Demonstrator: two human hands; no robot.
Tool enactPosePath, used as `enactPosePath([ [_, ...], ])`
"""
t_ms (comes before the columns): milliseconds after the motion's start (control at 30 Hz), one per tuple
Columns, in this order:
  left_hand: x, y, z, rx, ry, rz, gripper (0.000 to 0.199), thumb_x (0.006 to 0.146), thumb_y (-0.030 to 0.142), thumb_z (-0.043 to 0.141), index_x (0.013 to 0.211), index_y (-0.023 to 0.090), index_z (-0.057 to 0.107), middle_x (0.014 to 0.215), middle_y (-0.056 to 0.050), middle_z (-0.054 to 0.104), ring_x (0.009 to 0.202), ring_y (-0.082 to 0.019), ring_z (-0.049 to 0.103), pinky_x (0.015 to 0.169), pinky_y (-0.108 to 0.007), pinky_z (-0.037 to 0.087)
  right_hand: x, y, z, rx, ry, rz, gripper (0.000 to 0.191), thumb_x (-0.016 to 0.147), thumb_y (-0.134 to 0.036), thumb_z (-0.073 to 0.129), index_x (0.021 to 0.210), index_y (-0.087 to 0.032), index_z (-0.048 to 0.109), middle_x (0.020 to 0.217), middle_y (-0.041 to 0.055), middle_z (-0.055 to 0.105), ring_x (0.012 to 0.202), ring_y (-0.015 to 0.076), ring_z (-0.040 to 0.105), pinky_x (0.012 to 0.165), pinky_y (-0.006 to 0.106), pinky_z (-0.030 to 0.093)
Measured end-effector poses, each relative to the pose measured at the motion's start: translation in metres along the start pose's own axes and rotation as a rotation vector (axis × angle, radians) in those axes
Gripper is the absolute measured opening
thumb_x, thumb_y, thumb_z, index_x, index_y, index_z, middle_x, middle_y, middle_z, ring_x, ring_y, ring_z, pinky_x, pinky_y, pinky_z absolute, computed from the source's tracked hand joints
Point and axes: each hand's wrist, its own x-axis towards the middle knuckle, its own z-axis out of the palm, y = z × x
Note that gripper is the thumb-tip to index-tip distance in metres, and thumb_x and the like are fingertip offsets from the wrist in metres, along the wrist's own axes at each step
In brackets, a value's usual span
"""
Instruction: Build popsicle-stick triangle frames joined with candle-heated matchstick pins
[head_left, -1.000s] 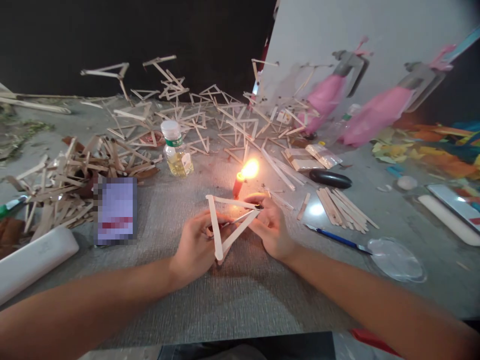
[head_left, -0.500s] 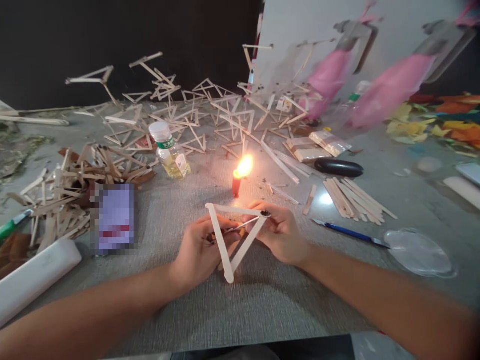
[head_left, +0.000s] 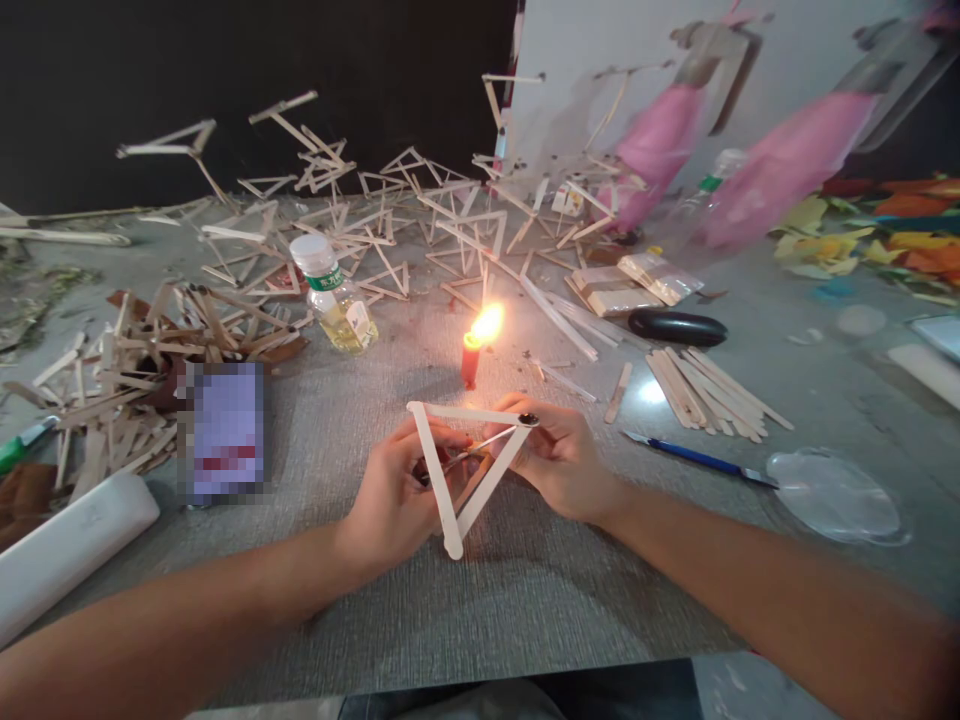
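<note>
A triangular frame of flat wooden craft sticks (head_left: 433,470) is held between my two hands, one corner pointing toward me. Its upper right corner is blackened, and more sticks show beneath it. My right hand (head_left: 559,455) pinches the frame near that dark corner. On the other side, my left hand (head_left: 394,490) is closed around the lower sticks, its fingers partly hidden behind the frame; a small dark bit in its grip is too unclear to name. Just beyond the frame burns a short red candle (head_left: 470,360), its flame leaning right.
Loose sticks (head_left: 709,395) and a blue craft knife (head_left: 697,458) lie at right, beside a clear plastic disc (head_left: 836,495). A bottle of yellow liquid (head_left: 334,300), a pixelated purple box (head_left: 229,430) and a stick heap (head_left: 142,400) stand left. Several joined stick frames (head_left: 390,225) spread behind.
The whole view has shifted slightly, with things sitting a little higher in the picture. Both hands keep their hold on the frame, with barely any change in its pose.
</note>
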Motion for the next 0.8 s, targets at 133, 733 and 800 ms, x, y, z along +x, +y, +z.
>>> enactPosePath([
  [133,-0.0023,-0.0019,0.0018,-0.025,0.011,-0.113,0.022,0.081,0.036,0.084,0.083,0.018,0.073,0.082,-0.005,0.069,0.064,-0.012,0.065,0.057,-0.023,0.053,-0.0002,0.0003,0.0001,-0.009,0.019,0.004,0.007,0.092,-0.022,0.076,0.098,-0.025,0.079,0.091,0.0024,0.068,0.082,0.0135,0.063,0.068,0.028,0.054],
  [733,-0.0027,0.0001,-0.0008,0.057,0.003,-0.037,0.016,0.081,0.028,0.083,0.083,0.015,0.074,0.082,-0.004,0.068,0.056,-0.008,0.06,0.049,-0.018,0.05,0.0019,-0.0004,0.0,-0.056,0.03,0.029,0.007,0.092,-0.029,0.077,0.092,-0.023,0.077,0.087,0.0012,0.069,0.079,0.0136,0.061,0.07,0.03,0.052],
  [800,-0.003,0.0,-0.0009,0.052,0.009,-0.035,0.015,0.082,0.028,0.082,0.084,0.015,0.074,0.083,-0.004,0.068,0.056,-0.008,0.061,0.048,-0.017,0.05,0.0012,0.001,-0.0003,-0.053,0.033,0.024,0.006,0.091,-0.029,0.078,0.093,-0.023,0.077,0.086,0.001,0.068,0.08,0.0138,0.061,0.069,0.029,0.052],
])
